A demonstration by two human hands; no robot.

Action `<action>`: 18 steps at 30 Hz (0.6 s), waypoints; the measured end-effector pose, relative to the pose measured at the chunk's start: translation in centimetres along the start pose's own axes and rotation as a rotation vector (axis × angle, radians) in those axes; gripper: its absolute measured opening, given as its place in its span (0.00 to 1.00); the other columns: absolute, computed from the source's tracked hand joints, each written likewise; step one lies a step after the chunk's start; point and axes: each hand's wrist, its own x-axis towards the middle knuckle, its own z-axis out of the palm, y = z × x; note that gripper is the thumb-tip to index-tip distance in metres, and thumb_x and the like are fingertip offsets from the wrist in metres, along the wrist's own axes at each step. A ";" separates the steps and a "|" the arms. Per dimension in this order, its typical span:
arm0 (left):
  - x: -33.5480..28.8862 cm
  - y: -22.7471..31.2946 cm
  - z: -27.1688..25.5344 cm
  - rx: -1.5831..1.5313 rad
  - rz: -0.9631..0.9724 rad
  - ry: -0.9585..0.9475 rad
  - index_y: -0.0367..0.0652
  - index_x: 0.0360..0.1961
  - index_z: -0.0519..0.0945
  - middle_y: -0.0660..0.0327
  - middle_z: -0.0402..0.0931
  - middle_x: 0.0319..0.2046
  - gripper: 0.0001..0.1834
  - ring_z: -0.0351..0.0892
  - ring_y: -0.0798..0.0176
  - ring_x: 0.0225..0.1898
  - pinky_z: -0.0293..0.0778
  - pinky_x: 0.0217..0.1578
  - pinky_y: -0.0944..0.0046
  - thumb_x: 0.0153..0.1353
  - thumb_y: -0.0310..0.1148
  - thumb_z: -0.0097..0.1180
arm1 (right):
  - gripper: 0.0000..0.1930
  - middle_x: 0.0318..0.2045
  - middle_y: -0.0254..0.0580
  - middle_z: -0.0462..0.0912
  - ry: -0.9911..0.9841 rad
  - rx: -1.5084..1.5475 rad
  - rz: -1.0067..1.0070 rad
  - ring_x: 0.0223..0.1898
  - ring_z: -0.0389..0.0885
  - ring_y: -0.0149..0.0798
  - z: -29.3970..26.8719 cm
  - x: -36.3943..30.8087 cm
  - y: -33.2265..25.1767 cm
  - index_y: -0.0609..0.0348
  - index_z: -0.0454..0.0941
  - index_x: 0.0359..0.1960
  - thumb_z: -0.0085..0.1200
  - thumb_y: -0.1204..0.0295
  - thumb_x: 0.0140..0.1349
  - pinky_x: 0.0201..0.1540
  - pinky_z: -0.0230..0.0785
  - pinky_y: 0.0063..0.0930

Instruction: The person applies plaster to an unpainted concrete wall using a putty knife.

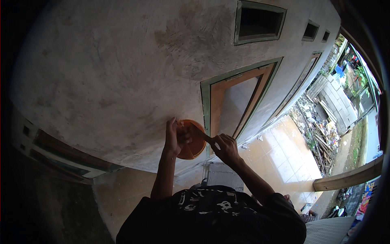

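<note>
- Orange bucket: before the plastered wall, beside green door frame.
- Right hand: fingers curled closed round handle of brownish tool, its far end over bucket.
- Left hand: at bucket's left side, fingers half-bent; grip cannot be told.

Around the green-edged window: above, a dark vent opening; to the lower right, a tan tiled floor, then a wooden beam; farther right, a heap of sticks and litter near a gray block wall.
</note>
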 end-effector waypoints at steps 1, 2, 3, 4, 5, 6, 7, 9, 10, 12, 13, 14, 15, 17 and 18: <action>0.0 0.0 0.2 0.031 -0.006 0.091 0.50 0.27 0.67 0.72 0.52 0.13 0.23 0.49 0.73 0.12 0.56 0.16 0.70 0.62 0.58 0.35 | 0.09 0.21 0.41 0.78 0.043 0.018 -0.016 0.23 0.79 0.41 -0.5 -0.3 -0.1 0.60 0.73 0.25 0.63 0.80 0.45 0.26 0.71 0.33; 0.3 0.1 -0.4 0.028 0.001 0.095 0.50 0.27 0.67 0.72 0.52 0.13 0.23 0.49 0.73 0.12 0.56 0.16 0.70 0.62 0.58 0.35 | 0.11 0.20 0.42 0.77 0.085 0.040 -0.035 0.23 0.79 0.43 -1.2 0.2 -0.8 0.60 0.72 0.23 0.64 0.80 0.43 0.26 0.70 0.33; 0.7 0.0 -1.5 -0.012 -0.027 0.009 0.50 0.28 0.67 0.71 0.52 0.13 0.23 0.49 0.73 0.12 0.55 0.16 0.70 0.62 0.58 0.35 | 0.10 0.20 0.42 0.77 0.138 0.057 -0.054 0.24 0.79 0.43 -1.8 0.6 -1.2 0.61 0.72 0.23 0.63 0.80 0.44 0.26 0.70 0.33; 1.1 -0.3 -2.4 -0.053 -0.055 -0.078 0.49 0.28 0.67 0.71 0.52 0.13 0.23 0.49 0.73 0.13 0.54 0.16 0.70 0.62 0.58 0.35 | 0.10 0.20 0.42 0.77 0.135 0.059 -0.054 0.24 0.79 0.43 -2.1 0.7 -1.5 0.61 0.72 0.23 0.63 0.80 0.44 0.26 0.70 0.33; 1.1 -0.3 -2.5 -0.051 -0.055 -0.079 0.49 0.28 0.67 0.71 0.52 0.13 0.23 0.49 0.73 0.13 0.54 0.16 0.70 0.62 0.58 0.35 | 0.10 0.20 0.42 0.77 0.173 0.064 -0.033 0.24 0.79 0.43 -2.5 0.8 -1.9 0.61 0.72 0.24 0.63 0.80 0.44 0.26 0.70 0.34; 1.1 -0.4 -2.6 -0.053 -0.040 -0.102 0.49 0.28 0.68 0.71 0.52 0.14 0.23 0.50 0.73 0.13 0.54 0.16 0.70 0.62 0.58 0.35 | 0.10 0.20 0.42 0.77 0.210 0.069 -0.012 0.24 0.79 0.43 -2.7 0.8 -2.1 0.60 0.72 0.24 0.63 0.80 0.44 0.27 0.70 0.34; 1.0 -0.4 -2.6 -0.054 -0.025 -0.125 0.49 0.28 0.68 0.71 0.52 0.14 0.23 0.50 0.73 0.13 0.53 0.16 0.70 0.62 0.57 0.36 | 0.10 0.20 0.42 0.77 0.212 0.069 -0.012 0.24 0.79 0.43 -1.9 0.5 -1.6 0.60 0.72 0.24 0.63 0.80 0.44 0.27 0.70 0.34; 1.1 -0.4 -2.1 -0.032 -0.024 -0.142 0.50 0.29 0.66 0.70 0.52 0.14 0.22 0.51 0.71 0.14 0.55 0.17 0.68 0.63 0.57 0.34 | 0.10 0.20 0.42 0.77 0.098 0.038 0.006 0.24 0.78 0.44 -0.1 -0.3 -0.1 0.60 0.72 0.23 0.64 0.79 0.44 0.27 0.69 0.34; 1.0 -0.4 -1.9 -0.014 -0.015 -0.149 0.50 0.30 0.64 0.69 0.53 0.14 0.21 0.51 0.70 0.14 0.57 0.18 0.66 0.63 0.56 0.33 | 0.10 0.20 0.42 0.77 0.100 0.035 0.009 0.24 0.78 0.44 -0.1 -0.5 0.3 0.60 0.72 0.23 0.64 0.79 0.44 0.27 0.69 0.34; 0.0 -0.2 -0.1 0.008 -0.020 -0.009 0.50 0.29 0.64 0.69 0.52 0.14 0.21 0.51 0.70 0.14 0.57 0.18 0.66 0.63 0.56 0.33 | 0.10 0.20 0.42 0.77 0.072 -0.020 -0.010 0.24 0.78 0.44 -0.1 -0.1 0.4 0.61 0.72 0.24 0.65 0.79 0.44 0.27 0.69 0.34; 0.0 -0.3 0.7 0.029 -0.028 0.124 0.50 0.29 0.63 0.69 0.51 0.14 0.21 0.51 0.70 0.14 0.56 0.18 0.66 0.63 0.56 0.33 | 0.11 0.20 0.42 0.76 0.112 0.052 0.012 0.23 0.77 0.44 -0.7 0.1 0.2 0.61 0.72 0.23 0.65 0.79 0.43 0.27 0.68 0.34; 0.4 -0.5 -0.2 0.028 -0.034 0.125 0.50 0.29 0.63 0.69 0.51 0.14 0.21 0.51 0.70 0.14 0.56 0.18 0.66 0.63 0.56 0.33 | 0.11 0.20 0.42 0.76 0.109 0.050 0.017 0.23 0.77 0.44 -1.5 0.3 -0.3 0.61 0.72 0.23 0.65 0.79 0.43 0.27 0.68 0.34; 0.9 -0.4 -1.7 -0.005 -0.028 -0.004 0.49 0.29 0.66 0.70 0.52 0.14 0.22 0.51 0.71 0.14 0.56 0.17 0.68 0.62 0.57 0.35 | 0.09 0.20 0.41 0.77 0.143 0.039 0.008 0.23 0.77 0.42 -2.2 0.8 -0.8 0.60 0.72 0.24 0.63 0.79 0.46 0.28 0.69 0.35; 1.3 -0.6 -2.8 -0.035 -0.026 -0.139 0.48 0.30 0.68 0.71 0.54 0.15 0.23 0.50 0.72 0.14 0.55 0.17 0.70 0.61 0.58 0.37 | 0.07 0.20 0.42 0.77 0.219 0.044 0.007 0.23 0.78 0.43 -3.1 1.3 -1.7 0.59 0.72 0.25 0.61 0.78 0.49 0.29 0.70 0.36; 1.4 -0.7 -2.5 -0.040 -0.029 -0.127 0.48 0.30 0.68 0.71 0.54 0.15 0.23 0.51 0.72 0.14 0.55 0.17 0.70 0.61 0.58 0.37 | 0.07 0.20 0.42 0.77 0.224 0.037 0.010 0.23 0.78 0.43 -2.8 1.1 -1.4 0.59 0.72 0.25 0.61 0.78 0.49 0.29 0.70 0.36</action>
